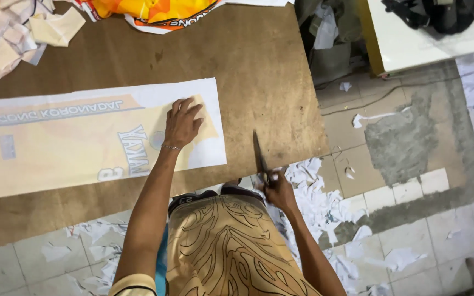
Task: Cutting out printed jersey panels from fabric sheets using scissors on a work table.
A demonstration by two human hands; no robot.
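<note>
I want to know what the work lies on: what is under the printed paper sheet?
The brown wooden table shows around the printed paper sheet; the left hand presses on top. The table surface beneath the sheet is covered.

The worktop (259, 71) is brown. The big paper sheet (83, 137) is white with a pale tan shirt shape and grey letters. The scissors (260, 156) are dark. The paper scraps (319, 203) on the floor (412, 181) are white. The floor has pale tiles and grey patches. The cloth (149, 11) is orange and yellow.
</note>
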